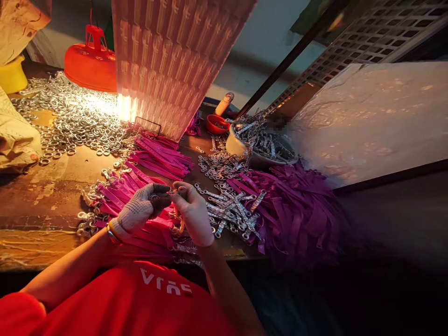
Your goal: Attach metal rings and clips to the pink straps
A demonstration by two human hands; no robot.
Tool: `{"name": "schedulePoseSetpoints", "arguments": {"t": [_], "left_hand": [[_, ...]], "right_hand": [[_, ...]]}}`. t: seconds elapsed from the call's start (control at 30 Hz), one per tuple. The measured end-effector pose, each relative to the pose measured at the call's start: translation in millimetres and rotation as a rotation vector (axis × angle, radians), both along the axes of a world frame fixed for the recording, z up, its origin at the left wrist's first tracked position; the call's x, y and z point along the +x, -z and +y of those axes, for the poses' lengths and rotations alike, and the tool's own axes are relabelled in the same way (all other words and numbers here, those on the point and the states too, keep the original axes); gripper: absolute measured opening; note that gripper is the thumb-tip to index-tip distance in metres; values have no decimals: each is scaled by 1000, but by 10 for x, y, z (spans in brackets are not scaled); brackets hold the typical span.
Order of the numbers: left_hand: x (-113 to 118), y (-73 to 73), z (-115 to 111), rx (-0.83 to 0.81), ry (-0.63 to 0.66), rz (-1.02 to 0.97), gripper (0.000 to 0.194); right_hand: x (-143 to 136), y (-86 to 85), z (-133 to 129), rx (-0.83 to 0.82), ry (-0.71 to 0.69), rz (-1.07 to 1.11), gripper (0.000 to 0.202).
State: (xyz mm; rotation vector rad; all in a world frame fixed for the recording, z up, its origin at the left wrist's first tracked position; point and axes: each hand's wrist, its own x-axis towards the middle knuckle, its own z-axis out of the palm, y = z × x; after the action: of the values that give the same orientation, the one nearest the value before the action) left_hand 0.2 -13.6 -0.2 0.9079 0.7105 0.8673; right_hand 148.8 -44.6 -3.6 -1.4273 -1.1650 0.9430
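Observation:
In the head view my left hand [140,210], in a dotted work glove with dark fingertips, is closed in a pinch. My right hand [193,212], in a white glove, pinches right against it, fingertip to fingertip. A small metal piece [171,192] shows between the fingers, mostly covered by them. Below both hands lie magenta straps [115,198] with metal rings at their left ends. Just right of my right hand is a pile of silver braided chain links [231,210] with ringed ends, beside a large heap of purple straps [297,214].
Loose metal rings [80,119] cover the back left under a red lamp [89,67]. A ribbed translucent panel [175,56] stands behind the straps. Back right are a small red bowl [217,125], a tub [235,143] heaped with chain links, and a plastic-covered board [378,121].

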Motion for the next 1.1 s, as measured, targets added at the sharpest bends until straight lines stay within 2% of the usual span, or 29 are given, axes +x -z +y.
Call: {"name": "schedulePoseSetpoints", "arguments": {"t": [0.1, 0.17, 0.23, 0.3, 0.4, 0.47, 0.53, 0.6, 0.63, 0.7, 0.8, 0.83, 0.9, 0.97, 1.1], "left_hand": [[46, 63, -50, -4, -126, 1, 45], [51, 92, -44, 52, -151, 36, 44], [35, 103, -3, 126, -116, 89, 40], [6, 97, 57, 148, -59, 116, 34], [-31, 77, 133, 45, 4, 74, 26], [-42, 62, 156, -57, 65, 38, 23], [-43, 51, 178, -123, 125, 19, 28], [-30, 50, 242, -102, 172, 54, 28], [-14, 58, 307, -33, 201, 114, 24], [41, 97, 518, 261, 259, 359, 18], [173, 223, 968, 871, 323, 1017, 24], [220, 273, 1114, 982, 368, 1213, 26], [288, 359, 1336, 1059, 456, 1414, 26], [281, 399, 1435, 1057, 530, 1454, 25], [-33, 306, 1346, 1056, 673, 1546, 20]], "right_hand": [[-12, 87, -19, 8, 30, -39, 36], [0, 120, -32, 94, 23, -251, 38], [24, 116, -33, 185, -16, -537, 40], [43, 77, -22, 202, -116, -788, 37], [23, 18, -22, 122, -217, -1039, 25], [-27, 28, -62, 134, -189, -1135, 26], [-71, 80, -128, 205, -137, -1158, 30], [-53, 139, -176, 245, -95, -1096, 35], [-7, 157, -177, 240, -73, -1033, 37], [162, 167, -106, 187, 17, -857, 40], [498, 169, 188, 76, 222, -630, 38], [593, 187, 316, 32, 249, -615, 37], [719, 263, 564, -78, 168, -678, 33], [758, 373, 747, -173, -10, -756, 28], [709, 544, 810, -203, -281, -757, 20]]}}
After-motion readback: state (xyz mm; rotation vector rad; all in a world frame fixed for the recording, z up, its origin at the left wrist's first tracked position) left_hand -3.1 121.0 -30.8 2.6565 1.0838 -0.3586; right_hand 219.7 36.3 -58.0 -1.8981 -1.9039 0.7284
